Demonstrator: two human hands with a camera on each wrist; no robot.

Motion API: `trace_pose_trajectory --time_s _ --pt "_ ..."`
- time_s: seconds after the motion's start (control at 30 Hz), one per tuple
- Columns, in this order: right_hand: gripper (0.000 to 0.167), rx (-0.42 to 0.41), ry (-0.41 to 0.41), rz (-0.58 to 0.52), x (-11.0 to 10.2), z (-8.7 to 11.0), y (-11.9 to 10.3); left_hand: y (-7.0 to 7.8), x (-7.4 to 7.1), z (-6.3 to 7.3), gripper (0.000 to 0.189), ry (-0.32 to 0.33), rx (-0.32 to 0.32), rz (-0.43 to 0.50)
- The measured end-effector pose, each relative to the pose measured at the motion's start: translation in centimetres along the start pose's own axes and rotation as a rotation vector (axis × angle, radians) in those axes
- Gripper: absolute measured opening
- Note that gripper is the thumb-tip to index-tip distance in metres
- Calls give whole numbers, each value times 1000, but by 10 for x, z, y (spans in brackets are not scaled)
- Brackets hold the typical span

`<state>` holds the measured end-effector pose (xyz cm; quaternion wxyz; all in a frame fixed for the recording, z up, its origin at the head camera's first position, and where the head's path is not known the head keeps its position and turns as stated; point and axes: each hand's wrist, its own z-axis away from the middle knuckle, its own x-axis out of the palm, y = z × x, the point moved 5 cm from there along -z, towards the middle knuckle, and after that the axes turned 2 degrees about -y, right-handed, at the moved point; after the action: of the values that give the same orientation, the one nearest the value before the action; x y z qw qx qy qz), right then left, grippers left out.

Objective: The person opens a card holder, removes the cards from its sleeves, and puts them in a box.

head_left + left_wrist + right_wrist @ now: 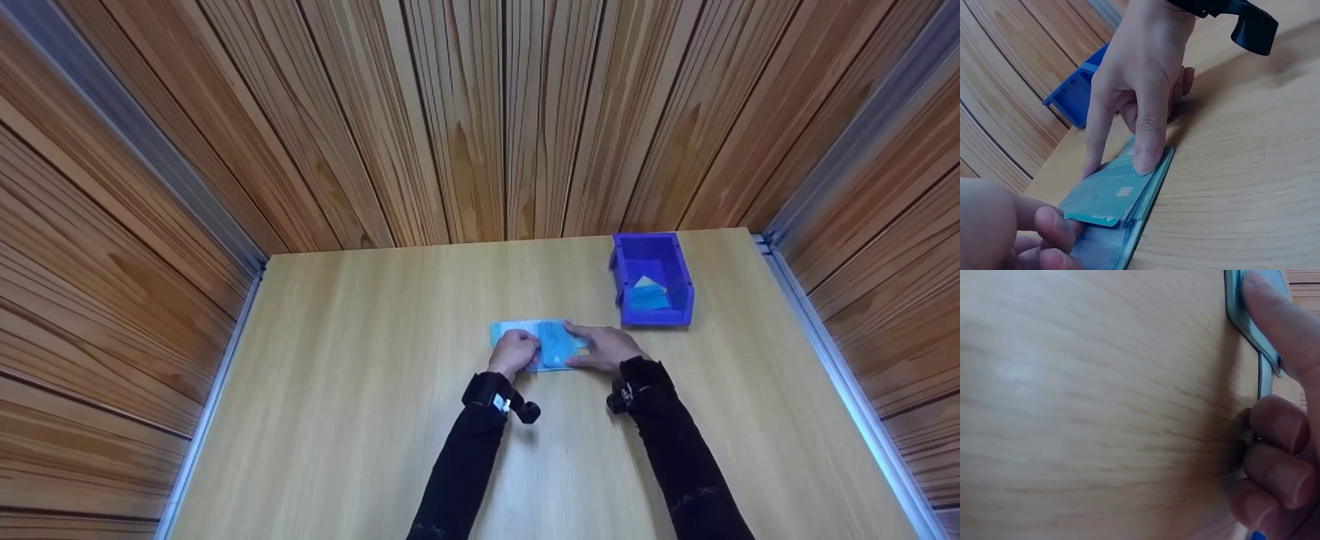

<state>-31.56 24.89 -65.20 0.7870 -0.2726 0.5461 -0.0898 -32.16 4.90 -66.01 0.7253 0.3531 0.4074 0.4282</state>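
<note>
A light blue card holder (496, 330) with clear plastic sleeves lies spread on the table. On it is a blue bank card (1098, 194) with a chip, lying over the sleeves. My left hand (514, 351) has its fingers curled at the card's left edge and pinches there; one fingertip goes partly under that edge. From the other side, my right hand (609, 349) holds the card holder, thumb and index finger spread across its width and pressing on the card's right end. In the right wrist view its other fingers (1280, 475) are curled by the tabletop.
Behind my right hand stands a purple-blue open bin (656, 318) with blue, card-like pieces (647, 295) in it. Wood-panelled walls (480, 150) enclose the wooden table (360, 390), and metal rails (832, 375) run along its sides.
</note>
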Motion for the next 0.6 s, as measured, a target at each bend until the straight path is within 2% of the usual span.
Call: trace_pose_trajectory --time_s 0.2,0.37,0.6 --pt "84 0 5 11 -2 1 -1 -1 0 -3 18 50 7 -112" --pt "84 -2 2 16 -1 1 -1 -1 0 -2 18 80 -5 -184" --pt "83 0 2 20 1 -1 0 0 1 1 18 86 -5 -220"
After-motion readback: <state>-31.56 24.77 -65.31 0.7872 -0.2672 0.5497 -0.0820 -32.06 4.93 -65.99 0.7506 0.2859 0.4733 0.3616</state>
